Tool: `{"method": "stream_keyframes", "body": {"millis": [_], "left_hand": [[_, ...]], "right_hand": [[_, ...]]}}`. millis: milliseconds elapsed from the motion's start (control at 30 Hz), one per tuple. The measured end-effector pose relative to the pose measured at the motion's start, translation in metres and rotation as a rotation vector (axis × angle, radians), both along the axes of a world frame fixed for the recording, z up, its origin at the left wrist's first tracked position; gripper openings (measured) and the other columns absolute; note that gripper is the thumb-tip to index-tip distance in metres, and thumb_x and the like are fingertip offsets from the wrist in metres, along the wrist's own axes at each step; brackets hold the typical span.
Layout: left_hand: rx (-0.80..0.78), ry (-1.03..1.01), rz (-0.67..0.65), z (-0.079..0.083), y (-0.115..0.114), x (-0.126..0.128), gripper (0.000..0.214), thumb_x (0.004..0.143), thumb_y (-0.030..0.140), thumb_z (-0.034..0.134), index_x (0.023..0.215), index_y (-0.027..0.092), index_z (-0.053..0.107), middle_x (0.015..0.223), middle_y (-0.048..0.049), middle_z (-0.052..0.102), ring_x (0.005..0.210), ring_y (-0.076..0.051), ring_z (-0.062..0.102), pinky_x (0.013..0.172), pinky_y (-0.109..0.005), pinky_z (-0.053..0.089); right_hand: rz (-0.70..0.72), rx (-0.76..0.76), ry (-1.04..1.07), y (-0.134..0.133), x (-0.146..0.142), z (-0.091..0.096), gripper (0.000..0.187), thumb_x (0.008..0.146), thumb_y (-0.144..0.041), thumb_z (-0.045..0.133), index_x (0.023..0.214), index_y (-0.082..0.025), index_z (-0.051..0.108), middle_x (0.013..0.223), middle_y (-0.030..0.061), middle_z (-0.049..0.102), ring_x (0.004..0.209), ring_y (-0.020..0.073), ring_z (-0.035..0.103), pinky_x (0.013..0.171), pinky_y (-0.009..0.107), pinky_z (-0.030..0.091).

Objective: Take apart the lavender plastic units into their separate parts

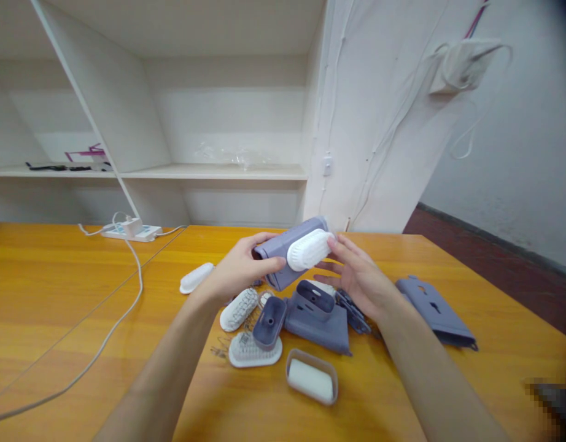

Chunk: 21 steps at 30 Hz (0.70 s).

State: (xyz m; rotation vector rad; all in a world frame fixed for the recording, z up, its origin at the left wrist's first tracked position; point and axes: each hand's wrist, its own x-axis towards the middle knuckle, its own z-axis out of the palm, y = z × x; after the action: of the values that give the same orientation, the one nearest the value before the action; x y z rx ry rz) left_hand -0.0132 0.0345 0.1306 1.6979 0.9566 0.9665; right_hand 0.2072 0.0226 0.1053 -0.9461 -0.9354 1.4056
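My left hand (pixel 244 267) grips a grey-purple plastic housing (pixel 278 248), with the thumb across its front and the fingers behind. A white ribbed oval piece (pixel 308 250) lies against the housing's front face. My right hand (pixel 356 276) pinches the right end of this piece at the fingertips, its lower fingers spread apart. Whether the piece is attached to the housing I cannot tell. Below my hands lie a grey-purple flat case (pixel 320 328), two small oval cups (pixel 269 322), and white knobbly oval pieces (pixel 239 310).
Nearer me sits a shallow oval tray (pixel 334 374) with a white block (pixel 310 379) inside. Another grey-purple casing (pixel 434 310) lies to the right. Dark cables (pixel 354 313) are bundled beside the pile. At left, a power strip (pixel 133 230) trails a white cord (pixel 138 288) across the wooden table (pixel 57 294).
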Motion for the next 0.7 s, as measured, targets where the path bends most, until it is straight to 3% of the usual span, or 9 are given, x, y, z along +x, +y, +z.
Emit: {"method": "stream_keyframes", "body": {"millis": [100,300,500,700], "left_hand": [[-0.012,-0.018,0.013,0.001,0.003,-0.005,0.053,0.069,0.035,0.071,0.118,0.019,0.061,0.107,-0.0063,0.068,0.085,-0.020,0.065,0.064,-0.025,0.053],[-0.027,-0.223,0.226,-0.002,0.009,-0.004,0.047,0.073,0.048,0.069,0.107,0.016,0.060,0.090,-0.0047,0.064,0.068,-0.013,0.059,0.050,-0.021,0.050],[-0.096,-0.270,0.152,-0.001,0.006,0.001,0.049,0.077,0.052,0.066,0.107,0.014,0.061,0.079,-0.0025,0.058,0.060,-0.009,0.051,0.045,-0.018,0.047],[-0.202,-0.217,0.131,-0.011,0.009,0.004,0.049,0.075,0.051,0.068,0.107,0.014,0.060,0.089,-0.0069,0.060,0.065,-0.013,0.057,0.047,-0.023,0.052]], "right_hand": [[0.028,0.029,-0.019,0.001,0.002,-0.001,0.029,0.079,-0.041,0.071,0.102,-0.028,0.058,0.098,0.0013,0.064,0.075,0.0178,0.065,0.058,0.028,0.056],[-0.020,-0.048,-0.027,0.006,0.002,-0.007,0.031,0.082,-0.048,0.063,0.099,-0.023,0.058,0.088,0.0028,0.065,0.060,0.0134,0.061,0.045,0.021,0.048],[-0.032,-0.054,-0.031,0.011,-0.003,-0.017,0.032,0.081,-0.051,0.063,0.090,-0.020,0.059,0.071,-0.0007,0.058,0.050,0.0123,0.056,0.038,0.020,0.041],[-0.190,-0.038,-0.117,0.016,0.000,-0.018,0.034,0.083,-0.053,0.059,0.084,-0.019,0.058,0.056,-0.0025,0.054,0.040,0.0123,0.051,0.032,0.020,0.034]]}}
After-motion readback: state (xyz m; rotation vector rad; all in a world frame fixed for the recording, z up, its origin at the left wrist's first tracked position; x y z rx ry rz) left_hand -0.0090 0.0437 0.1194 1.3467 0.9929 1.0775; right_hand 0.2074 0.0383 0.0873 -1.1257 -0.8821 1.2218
